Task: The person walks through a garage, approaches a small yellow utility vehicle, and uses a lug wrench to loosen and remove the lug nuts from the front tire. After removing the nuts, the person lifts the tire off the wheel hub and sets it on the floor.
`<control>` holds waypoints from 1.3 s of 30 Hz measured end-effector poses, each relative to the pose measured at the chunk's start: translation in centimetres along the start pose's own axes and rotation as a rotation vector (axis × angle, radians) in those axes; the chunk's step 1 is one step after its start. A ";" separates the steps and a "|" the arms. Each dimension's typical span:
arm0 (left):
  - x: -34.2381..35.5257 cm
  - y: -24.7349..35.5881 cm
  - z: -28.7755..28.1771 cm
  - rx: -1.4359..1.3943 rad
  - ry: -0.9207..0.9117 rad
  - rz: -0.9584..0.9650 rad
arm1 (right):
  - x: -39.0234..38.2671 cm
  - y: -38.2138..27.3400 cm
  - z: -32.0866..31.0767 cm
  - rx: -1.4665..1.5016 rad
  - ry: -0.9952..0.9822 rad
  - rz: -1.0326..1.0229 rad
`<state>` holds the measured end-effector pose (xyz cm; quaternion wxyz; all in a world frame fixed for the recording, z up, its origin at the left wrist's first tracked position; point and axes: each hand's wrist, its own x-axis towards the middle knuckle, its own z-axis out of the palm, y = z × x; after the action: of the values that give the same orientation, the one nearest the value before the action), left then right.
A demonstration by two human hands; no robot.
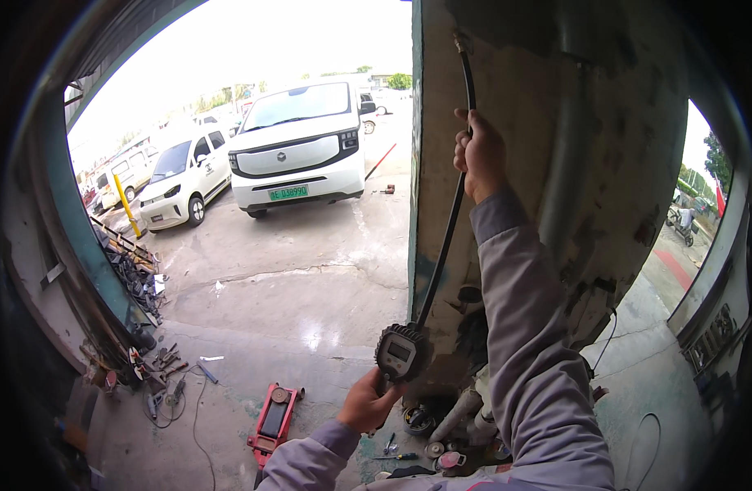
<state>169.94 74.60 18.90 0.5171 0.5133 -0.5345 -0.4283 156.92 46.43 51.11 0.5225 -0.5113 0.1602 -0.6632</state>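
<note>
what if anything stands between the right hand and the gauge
Nothing visible does. The black hose runs unobstructed from the right hand down to the gauge in the left hand. The wall stands behind the hose, not between.

Head camera: left one of two fisheyes worn side by side on the person's head; picture upright, unmirrored.
Facing: forward and down, over the person's own arms and out past the teal door frame (83, 229).
Sleeves: the right sleeve (527, 319) and left sleeve (310, 460) enter from the lower edge, close to the lens.
Hands: the left hand (369, 403) and gauge (403, 352) near, below centre; the right hand (482, 155) higher, right of centre.
Wall: the stained wall (515, 69) stands near, right of centre.
Floor: red floor jack (272, 421) seen from above.
Yard: white van (294, 155) well beyond the hands.
Rim: dark, round, with bent edges.
</note>
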 end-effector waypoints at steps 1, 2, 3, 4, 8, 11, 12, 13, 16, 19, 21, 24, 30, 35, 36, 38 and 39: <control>0.5 -0.8 0.1 -0.023 -0.006 0.015 | -0.4 0.9 -0.6 -0.034 0.030 -0.016; 1.0 -1.7 0.2 -0.028 -0.009 0.017 | -0.9 1.9 -1.3 -0.008 0.026 -0.012; 1.2 -2.6 0.3 0.083 0.017 -0.034 | -1.6 3.0 -1.8 0.011 0.037 0.004; 1.4 -3.5 0.3 0.106 0.001 -0.056 | -2.2 4.1 -2.2 0.021 0.069 0.045; 2.5 -5.7 0.5 0.029 0.025 -0.066 | -1.8 7.1 -3.3 -0.011 0.067 -0.040; 2.8 -6.7 0.3 0.138 0.020 -0.055 | -0.3 9.6 -4.0 -0.047 0.036 -0.099; 2.6 -7.2 0.2 0.222 -0.016 -0.032 | -0.3 10.6 -4.7 -0.109 0.019 -0.088; 2.0 -7.9 0.1 0.282 -0.029 -0.022 | -0.2 11.8 -5.4 -0.137 0.008 0.019; -1.4 -11.9 -1.4 0.443 -0.082 -0.205 | -2.8 16.7 -8.7 -0.284 -0.110 0.109; -8.7 -18.1 -4.9 0.416 -0.009 -0.491 | -6.6 21.2 -11.4 -0.561 -0.169 0.205; -17.3 -22.3 -7.5 0.420 0.211 -0.673 | -9.5 23.6 -11.6 -0.710 -0.084 -0.097; -34.1 -25.8 -8.3 0.304 0.798 -1.043 | -12.8 23.7 -11.2 -1.260 0.082 -0.472; -62.0 -24.6 6.7 0.173 1.120 -1.704 | -17.9 27.5 -4.8 -1.295 0.226 -0.906; -66.5 -26.0 23.5 0.083 1.020 -1.943 | -28.6 32.3 6.8 -0.968 -0.376 -0.281; -66.8 -26.3 25.2 0.107 0.937 -1.883 | -32.3 32.7 9.4 -0.738 -0.579 -0.108; -64.9 -26.8 29.1 -0.280 1.433 -1.964 | -41.0 33.1 13.7 -0.622 -0.890 0.008; -64.9 -26.7 30.1 -0.310 1.433 -1.892 | -46.5 33.0 15.4 -0.591 -1.015 -0.008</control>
<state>138.90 133.97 -17.83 0.2335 0.7572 0.5223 -0.3152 184.23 77.95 9.26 0.3666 -0.8895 0.0665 -0.2646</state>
